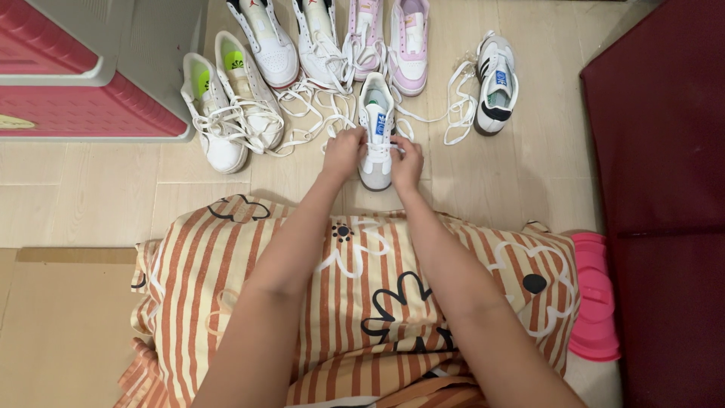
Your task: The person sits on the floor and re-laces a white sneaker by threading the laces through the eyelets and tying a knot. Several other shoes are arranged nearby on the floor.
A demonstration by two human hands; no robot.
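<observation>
We pinch the white laces (375, 145) of the white low sneaker with grey toe (376, 136) between both hands, left hand (343, 151) and right hand (406, 162), fingers closed on them; the shoe stands toe-toward-us on the pale wood floor (98, 189), steadied for lacing.

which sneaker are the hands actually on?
The white sneaker with the blue tongue tab, centre front: left hand and right hand grip its laces. Its mate lies apart, right.
</observation>
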